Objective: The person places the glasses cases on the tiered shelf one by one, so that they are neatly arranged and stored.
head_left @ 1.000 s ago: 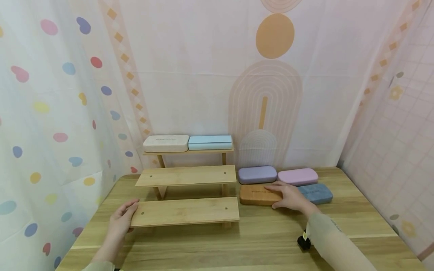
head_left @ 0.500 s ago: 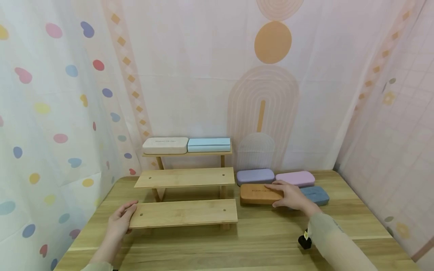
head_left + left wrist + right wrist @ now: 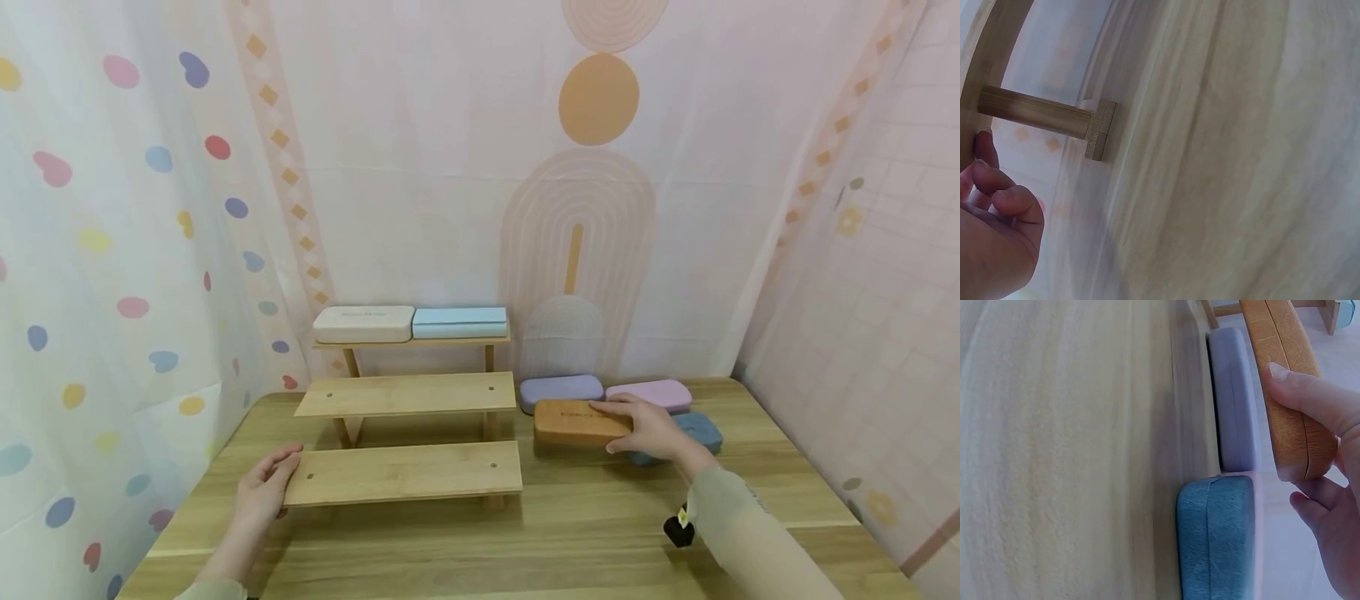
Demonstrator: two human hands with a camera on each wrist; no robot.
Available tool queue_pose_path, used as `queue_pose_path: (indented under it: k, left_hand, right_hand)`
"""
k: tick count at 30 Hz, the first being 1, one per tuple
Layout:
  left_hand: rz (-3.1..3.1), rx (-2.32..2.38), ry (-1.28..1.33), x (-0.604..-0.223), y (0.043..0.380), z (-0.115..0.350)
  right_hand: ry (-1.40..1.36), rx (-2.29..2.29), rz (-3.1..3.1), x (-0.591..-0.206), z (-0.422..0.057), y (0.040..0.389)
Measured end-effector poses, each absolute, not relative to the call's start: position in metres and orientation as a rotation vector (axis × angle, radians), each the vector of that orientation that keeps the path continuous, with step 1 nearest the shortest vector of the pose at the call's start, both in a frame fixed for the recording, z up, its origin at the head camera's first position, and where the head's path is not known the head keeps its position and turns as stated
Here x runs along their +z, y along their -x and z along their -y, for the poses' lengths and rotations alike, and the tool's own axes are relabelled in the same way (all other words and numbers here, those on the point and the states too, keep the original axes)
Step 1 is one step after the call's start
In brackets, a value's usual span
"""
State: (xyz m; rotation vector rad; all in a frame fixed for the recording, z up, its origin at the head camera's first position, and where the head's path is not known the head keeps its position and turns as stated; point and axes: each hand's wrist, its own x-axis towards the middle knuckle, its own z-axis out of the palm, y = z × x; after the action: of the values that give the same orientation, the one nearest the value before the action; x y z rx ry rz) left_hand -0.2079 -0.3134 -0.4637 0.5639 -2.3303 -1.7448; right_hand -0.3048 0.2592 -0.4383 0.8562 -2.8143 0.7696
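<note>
An orange-brown glasses case (image 3: 577, 422) is gripped at its right end by my right hand (image 3: 648, 427). In the right wrist view the thumb presses on one side of the case (image 3: 1291, 394), which is raised off the table. My left hand (image 3: 264, 483) holds the left end of the lowest board of a three-tier wooden stand (image 3: 405, 473). In the left wrist view its fingers are curled by that board, next to a round leg (image 3: 1035, 112). A white glasses case (image 3: 363, 324) and a light blue one (image 3: 460, 322) lie side by side on the top tier.
To the right of the stand, a lavender case (image 3: 560, 390) and a pink case (image 3: 656, 395) lie at the back of the wooden table (image 3: 585, 542). A blue case (image 3: 697, 432) lies in front of the pink one, partly behind my right hand. Patterned curtains (image 3: 420, 167) hang behind.
My right hand has lifted the orange-brown case off the table. The left hand stays at the lowest board. The head view has shifted slightly.
</note>
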Motion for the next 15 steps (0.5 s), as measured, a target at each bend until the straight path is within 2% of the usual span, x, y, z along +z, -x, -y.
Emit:
queue_pose_path:
  k: [15]
  left_hand:
    - [2.449,-1.683,-0.539,-0.461,0.210,0.318]
  right_hand:
    - [-0.872,0.742,2.784,-0.427,-0.268,0.299]
